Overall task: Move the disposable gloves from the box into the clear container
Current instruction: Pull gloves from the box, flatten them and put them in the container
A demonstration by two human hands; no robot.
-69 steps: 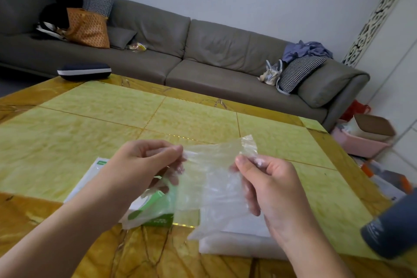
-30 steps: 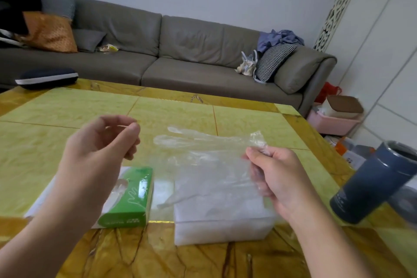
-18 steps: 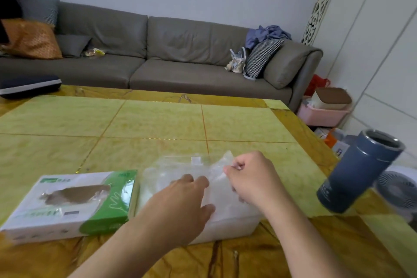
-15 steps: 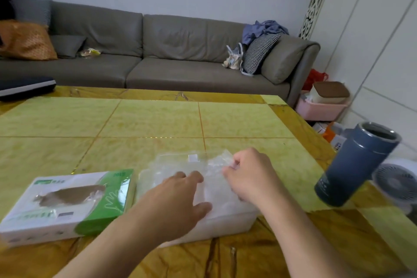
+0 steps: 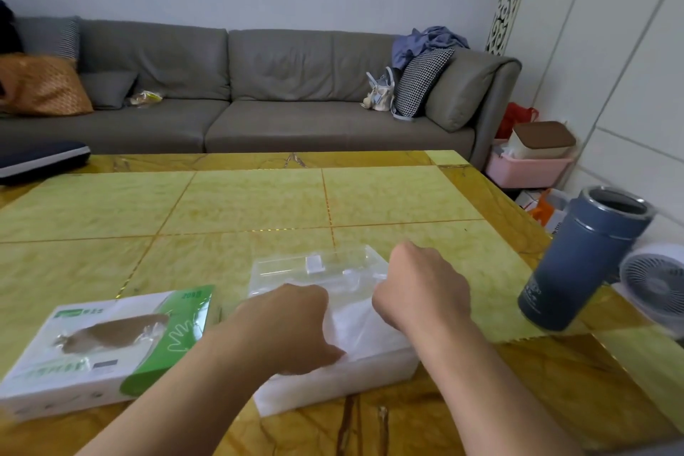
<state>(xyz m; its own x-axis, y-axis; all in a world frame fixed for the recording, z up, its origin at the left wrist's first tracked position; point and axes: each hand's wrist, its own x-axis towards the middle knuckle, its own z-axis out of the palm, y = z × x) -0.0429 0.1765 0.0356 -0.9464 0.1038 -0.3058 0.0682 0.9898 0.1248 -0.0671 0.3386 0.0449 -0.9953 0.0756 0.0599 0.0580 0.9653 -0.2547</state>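
Note:
The white and green glove box lies at the front left of the yellow table, its top opening showing. Right beside it stands the clear container, holding a pile of thin disposable gloves. My left hand lies palm down on the gloves in the container's left half, thumb resting on the pile. My right hand reaches over the container's right side. Its fingers curl down into the gloves, and their tips are hidden behind the hand.
A dark blue tumbler stands near the table's right edge, with a white fan just past it. A dark flat case sits at the far left corner. A grey sofa and a pink bin lie beyond the table.
The glove that both hands held stretched in the air has come down into the container. My left hand let go of it and now lies on the pile; my right hand followed it down.

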